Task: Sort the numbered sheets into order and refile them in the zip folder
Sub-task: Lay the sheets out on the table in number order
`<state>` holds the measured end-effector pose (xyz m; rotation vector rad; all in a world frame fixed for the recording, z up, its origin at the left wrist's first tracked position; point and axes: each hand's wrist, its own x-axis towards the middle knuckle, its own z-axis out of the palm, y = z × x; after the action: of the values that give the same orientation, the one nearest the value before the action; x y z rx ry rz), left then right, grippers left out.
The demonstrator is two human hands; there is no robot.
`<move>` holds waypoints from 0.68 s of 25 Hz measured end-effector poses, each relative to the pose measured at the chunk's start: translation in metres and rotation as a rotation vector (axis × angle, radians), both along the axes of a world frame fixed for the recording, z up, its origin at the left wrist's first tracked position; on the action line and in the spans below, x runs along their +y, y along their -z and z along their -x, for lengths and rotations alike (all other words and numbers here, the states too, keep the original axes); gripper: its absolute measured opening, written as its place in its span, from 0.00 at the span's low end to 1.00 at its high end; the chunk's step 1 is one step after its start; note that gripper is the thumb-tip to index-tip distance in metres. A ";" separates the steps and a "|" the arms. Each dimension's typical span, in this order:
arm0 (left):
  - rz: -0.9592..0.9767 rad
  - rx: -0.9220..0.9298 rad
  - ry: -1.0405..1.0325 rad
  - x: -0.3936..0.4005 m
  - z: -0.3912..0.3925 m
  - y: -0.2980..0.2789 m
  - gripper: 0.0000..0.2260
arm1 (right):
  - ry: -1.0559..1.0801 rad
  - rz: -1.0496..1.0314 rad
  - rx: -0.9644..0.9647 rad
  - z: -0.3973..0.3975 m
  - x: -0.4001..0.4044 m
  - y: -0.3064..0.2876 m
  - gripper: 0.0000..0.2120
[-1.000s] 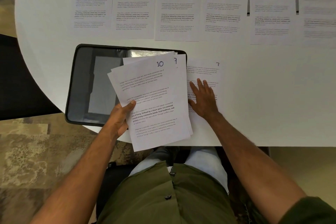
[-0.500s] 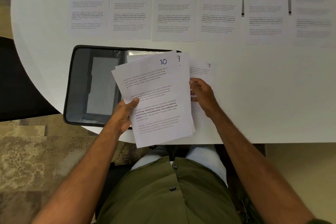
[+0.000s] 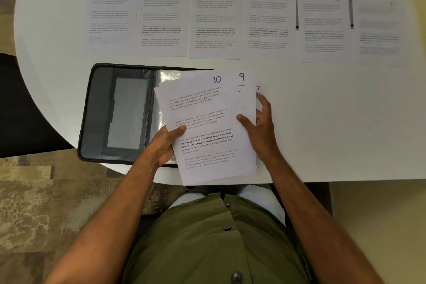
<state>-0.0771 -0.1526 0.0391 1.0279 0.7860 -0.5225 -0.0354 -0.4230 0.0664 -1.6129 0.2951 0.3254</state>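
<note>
Fingers of the left hand [image 3: 162,145] are curling round the lower left edge of the stack of sheets [image 3: 207,131], thumb pressing on the top page, the one marked 10. I am watching the right hand [image 3: 259,131] pinching the stack's right edge, thumb lying on the front, fingers wrapping behind. Just past those right fingertips, the sheet marked 9 [image 3: 242,80] is peeking out behind the 10, and the corner of a 7 [image 3: 258,88] is showing beyond it; I cannot tell whether the 7 is lying on the table [image 3: 334,127] or sitting in the grip. Left of the left thumb, the zip folder [image 3: 119,113] is lying open, partly under the stack. Well beyond both hands, sheets 1 to 5 [image 3: 214,26] are lying in a row, with a blurred sixth [image 3: 379,30] at its right end.
</note>
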 end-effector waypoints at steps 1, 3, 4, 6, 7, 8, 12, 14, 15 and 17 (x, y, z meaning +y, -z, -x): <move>-0.004 -0.003 -0.002 -0.002 0.000 0.000 0.20 | -0.007 0.035 -0.062 0.001 -0.001 -0.003 0.32; -0.010 -0.010 -0.008 -0.006 0.000 -0.001 0.19 | -0.022 0.128 -0.117 0.001 -0.001 -0.004 0.27; -0.010 -0.012 -0.010 -0.008 0.000 -0.001 0.18 | -0.031 0.162 -0.109 0.000 -0.001 -0.005 0.22; -0.008 -0.016 -0.006 -0.010 -0.001 -0.002 0.17 | -0.020 0.147 -0.033 0.000 -0.003 -0.004 0.16; -0.009 -0.018 -0.002 -0.011 -0.002 -0.002 0.17 | -0.007 0.121 0.008 0.001 -0.004 -0.005 0.13; -0.011 -0.019 0.002 -0.012 -0.002 -0.002 0.16 | -0.003 0.095 0.032 0.001 -0.006 -0.005 0.10; -0.036 -0.025 -0.006 -0.015 -0.001 -0.002 0.16 | 0.009 0.087 0.057 0.002 -0.011 0.002 0.00; -0.043 -0.029 -0.008 -0.017 0.000 -0.002 0.15 | 0.051 0.059 0.085 0.002 -0.014 0.002 0.04; -0.047 -0.030 -0.007 -0.019 0.001 -0.002 0.15 | 0.073 0.035 0.100 0.001 -0.014 0.001 0.06; -0.057 -0.034 0.003 -0.023 0.002 0.000 0.16 | 0.100 -0.036 0.124 0.001 -0.017 -0.002 0.06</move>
<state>-0.0791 -0.1754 0.0388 1.0889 0.7725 -0.4863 -0.0367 -0.4396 0.0684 -1.5395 0.4602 0.3527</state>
